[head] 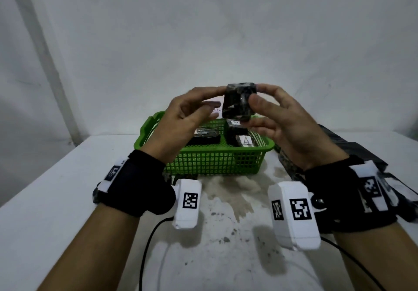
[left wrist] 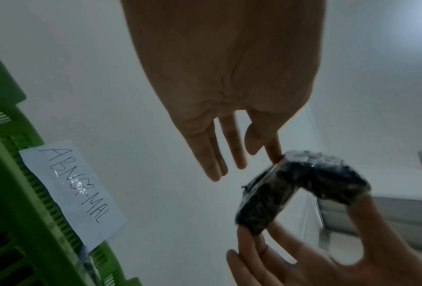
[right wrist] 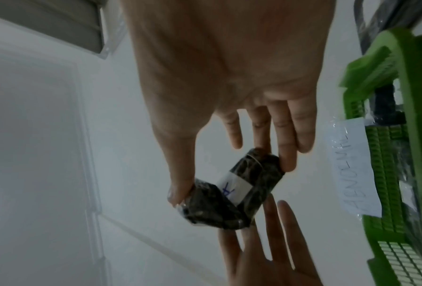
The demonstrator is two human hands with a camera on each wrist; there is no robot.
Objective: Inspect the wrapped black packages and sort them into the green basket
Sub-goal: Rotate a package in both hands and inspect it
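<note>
Head view: the right hand (head: 280,118) forms the main grip, its thumb on the near face and its fingers on the far side pinching the wrapped black package (head: 239,103), which is held in the air above the far edge of the green basket (head: 212,161). The left hand (head: 187,118) stands beside the package with its fingers nearly straight; its index fingertip touches the upper corner of the package, and the remaining fingers hang apart from it, so this hand steadies the package and does not clamp it. In the right wrist view a white label (right wrist: 232,187) with a blue handwritten mark shows on one face of the package. The step in hand is judged to be inspection: the package is being turned between both hands so that its faces and label can be read. Inside the basket lie other black packages, one to the left (head: 204,135) and a pair carrying white "A" labels to the right (head: 241,135). A paper tag (left wrist: 73,193) reading "ABNORMAL" is fixed to the basket's wall. More black-wrapped goods (head: 352,148) lie on the tabletop (head: 56,200) to the right of the basket. The next move calls for a verdict on the label, then lowering the package into the matching side of the basket without disturbing the packages already there.
</note>
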